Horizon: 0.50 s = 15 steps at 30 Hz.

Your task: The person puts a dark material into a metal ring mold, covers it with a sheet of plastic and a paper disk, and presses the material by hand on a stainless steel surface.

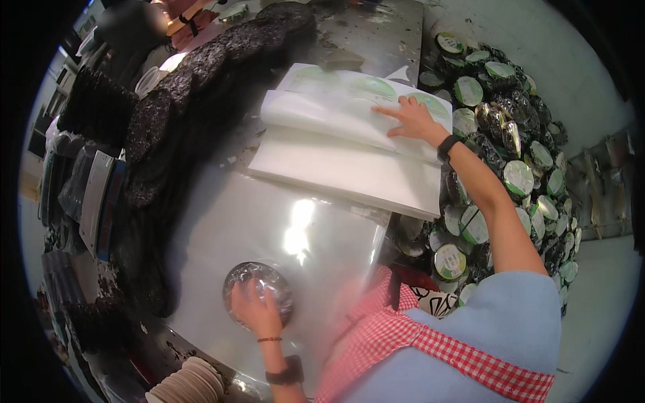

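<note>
My left hand [255,310] rests on a dark round pack [281,290] in shiny clear plastic, its fingers bent over the top of the wrap. The pack lies on a glossy pale sheet [222,221] covering the near part of the table. Farther away on the right, my right hand [415,121] is spread over a thick stack of white label sheets [336,161]. Its fingers are apart near large round green-and-white labels [371,88] at the stack's far edge. The upper sheet curls up in a roll below that hand.
A long row of dark, rough discs [168,111] curves along the left. To the right is a big heap of wrapped round packs [519,177] with green-and-white labels. Cream-coloured discs [188,384] are stacked at the lower left. Another person's arm [183,23] shows at the top.
</note>
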Motion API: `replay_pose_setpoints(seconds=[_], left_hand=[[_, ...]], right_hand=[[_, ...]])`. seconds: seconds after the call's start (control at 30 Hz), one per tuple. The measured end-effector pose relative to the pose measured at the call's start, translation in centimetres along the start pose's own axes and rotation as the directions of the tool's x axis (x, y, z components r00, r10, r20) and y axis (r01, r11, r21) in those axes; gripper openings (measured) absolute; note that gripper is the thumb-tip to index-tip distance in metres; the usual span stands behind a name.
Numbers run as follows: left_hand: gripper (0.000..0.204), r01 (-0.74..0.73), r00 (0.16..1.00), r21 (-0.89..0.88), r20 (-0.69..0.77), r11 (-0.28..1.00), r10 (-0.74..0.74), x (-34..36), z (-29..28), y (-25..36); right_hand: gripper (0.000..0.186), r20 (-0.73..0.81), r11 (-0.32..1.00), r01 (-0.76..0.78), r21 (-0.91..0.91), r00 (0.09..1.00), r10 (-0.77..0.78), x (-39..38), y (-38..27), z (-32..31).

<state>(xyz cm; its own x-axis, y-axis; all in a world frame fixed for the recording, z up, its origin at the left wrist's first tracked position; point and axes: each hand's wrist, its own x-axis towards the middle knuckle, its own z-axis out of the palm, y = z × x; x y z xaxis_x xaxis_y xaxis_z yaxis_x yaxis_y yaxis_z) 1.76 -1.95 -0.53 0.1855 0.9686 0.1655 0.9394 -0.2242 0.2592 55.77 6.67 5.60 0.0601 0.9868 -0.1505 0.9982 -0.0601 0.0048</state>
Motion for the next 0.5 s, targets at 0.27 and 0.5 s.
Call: replay_pose_setpoints(seconds=[0.27, 0.5], left_hand=[[0.044, -0.047, 0.999, 0.058, -0.015, 0.997, 0.048, -0.5, 0.3, -0.6], [0.043, -0.046, 0.999, 0.072, -0.026, 0.996, 0.048, -0.6, 0.4, -1.1]], right_hand=[[0.067, -0.147, 0.8, 0.311, 0.514, 0.95, -0.275, -5.3, -6.2, 2.1], [0.033, -0.365, 0.984, -0.052, 0.173, 0.924, 0.113, -6.1, -1.4, 4.7]])
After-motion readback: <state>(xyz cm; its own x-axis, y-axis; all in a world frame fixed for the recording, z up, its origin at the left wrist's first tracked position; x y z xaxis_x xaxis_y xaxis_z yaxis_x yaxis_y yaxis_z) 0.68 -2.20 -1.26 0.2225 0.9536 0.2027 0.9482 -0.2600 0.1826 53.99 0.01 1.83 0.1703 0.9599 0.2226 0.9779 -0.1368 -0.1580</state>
